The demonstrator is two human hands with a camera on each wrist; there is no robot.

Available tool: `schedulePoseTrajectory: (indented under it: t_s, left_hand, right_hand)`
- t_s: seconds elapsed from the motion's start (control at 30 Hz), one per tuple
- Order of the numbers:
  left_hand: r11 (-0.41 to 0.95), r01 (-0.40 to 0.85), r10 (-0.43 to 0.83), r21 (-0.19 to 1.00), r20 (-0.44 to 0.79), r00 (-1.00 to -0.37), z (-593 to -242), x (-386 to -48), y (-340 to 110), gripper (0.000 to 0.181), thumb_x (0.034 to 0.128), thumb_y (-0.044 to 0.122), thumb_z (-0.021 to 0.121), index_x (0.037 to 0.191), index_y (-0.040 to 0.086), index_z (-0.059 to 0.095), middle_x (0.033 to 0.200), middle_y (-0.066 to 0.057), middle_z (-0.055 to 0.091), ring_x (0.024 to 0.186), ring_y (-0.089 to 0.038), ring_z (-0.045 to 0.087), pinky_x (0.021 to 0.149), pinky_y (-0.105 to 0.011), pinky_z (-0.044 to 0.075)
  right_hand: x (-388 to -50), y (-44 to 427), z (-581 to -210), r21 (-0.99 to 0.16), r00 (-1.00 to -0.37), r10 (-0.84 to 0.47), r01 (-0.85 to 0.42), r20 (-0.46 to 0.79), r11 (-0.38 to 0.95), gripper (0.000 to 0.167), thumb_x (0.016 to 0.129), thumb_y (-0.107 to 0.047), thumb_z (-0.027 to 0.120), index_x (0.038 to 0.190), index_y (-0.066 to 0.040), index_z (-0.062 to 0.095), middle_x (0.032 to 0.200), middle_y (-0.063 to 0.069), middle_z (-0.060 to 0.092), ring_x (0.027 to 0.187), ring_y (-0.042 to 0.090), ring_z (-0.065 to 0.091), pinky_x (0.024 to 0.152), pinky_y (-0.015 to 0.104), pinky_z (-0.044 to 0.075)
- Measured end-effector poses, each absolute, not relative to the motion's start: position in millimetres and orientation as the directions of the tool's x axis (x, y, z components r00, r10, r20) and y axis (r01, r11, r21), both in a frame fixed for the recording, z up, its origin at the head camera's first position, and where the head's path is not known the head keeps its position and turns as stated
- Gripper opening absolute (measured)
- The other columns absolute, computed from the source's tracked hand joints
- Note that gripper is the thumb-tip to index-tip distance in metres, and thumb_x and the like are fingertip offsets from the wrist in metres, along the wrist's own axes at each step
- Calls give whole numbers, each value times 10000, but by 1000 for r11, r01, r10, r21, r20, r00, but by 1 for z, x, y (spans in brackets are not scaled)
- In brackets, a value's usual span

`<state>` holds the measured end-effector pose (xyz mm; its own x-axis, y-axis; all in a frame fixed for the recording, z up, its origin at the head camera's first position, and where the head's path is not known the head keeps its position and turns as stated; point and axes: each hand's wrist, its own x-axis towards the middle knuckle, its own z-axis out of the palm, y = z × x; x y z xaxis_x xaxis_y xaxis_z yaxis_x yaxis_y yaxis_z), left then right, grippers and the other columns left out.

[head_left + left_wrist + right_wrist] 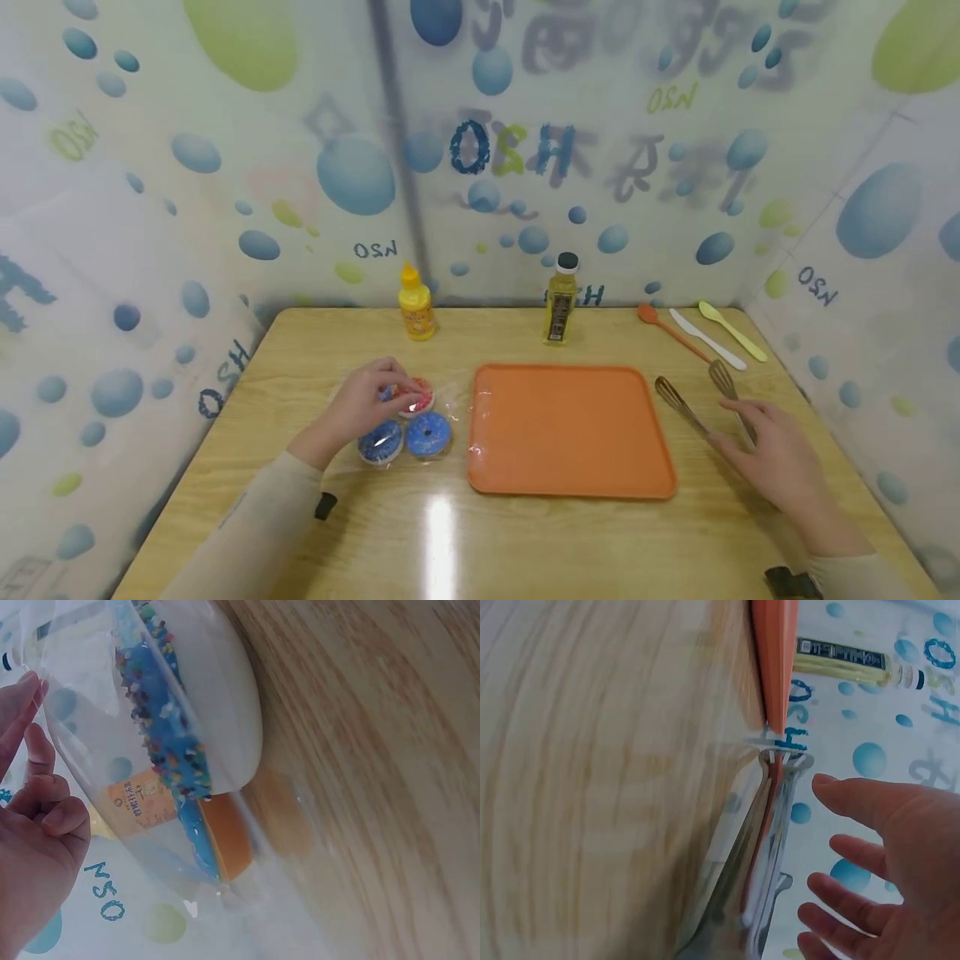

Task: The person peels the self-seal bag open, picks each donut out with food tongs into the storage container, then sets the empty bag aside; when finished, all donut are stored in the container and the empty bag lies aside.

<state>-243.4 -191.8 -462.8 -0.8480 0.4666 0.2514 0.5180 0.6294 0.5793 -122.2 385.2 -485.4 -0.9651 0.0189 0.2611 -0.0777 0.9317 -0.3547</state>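
A clear plastic bag (448, 402) holding several toy donuts lies on the table's left. My left hand (367, 404) is over it, and its thumb and a finger pinch the clear film in the left wrist view. Two blue donuts (428, 434) show in front, a pink donut (420, 398) lies partly under the fingers, and another blue one is mostly hidden. On the right, my right hand (780, 462) hovers at the handles of two metal whisks (723, 379). Its fingers (851, 904) are spread apart from the thumb and hold nothing in the right wrist view.
An orange tray (570, 429) lies between the hands. Behind it stand a yellow squeeze bottle (417, 308) and an oil bottle (560, 302). At the back right lie an orange spoon (671, 329), a white knife (707, 339) and a green utensil (731, 331). Patterned walls surround the table.
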Motion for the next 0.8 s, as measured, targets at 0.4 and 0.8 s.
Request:
schedulePoseTrajectory:
  t_s: [0.4, 0.8]
  left_hand:
    - [646, 501, 465, 576, 224, -857, -459, -244, -189, 74, 901, 220, 824, 973, 237, 829, 901, 76, 608, 833, -152, 568, 710, -308, 492]
    - [645, 493, 471, 584, 204, -858, -456, -243, -186, 88, 902, 257, 824, 984, 224, 831, 898, 84, 612, 820, -172, 566, 691, -291, 469]
  right_hand:
    - [-123, 407, -489, -342, -997, 66, 46, 47, 939, 932, 884, -578, 757, 1506, 23, 413, 1351, 351, 462, 1060, 481, 591, 758, 603, 514]
    - [-124, 412, -489, -376, -994, 83, 103, -68, 921, 1051, 847, -596, 787, 1420, 204, 417, 1196, 418, 578, 1031, 536, 600, 827, 648, 505]
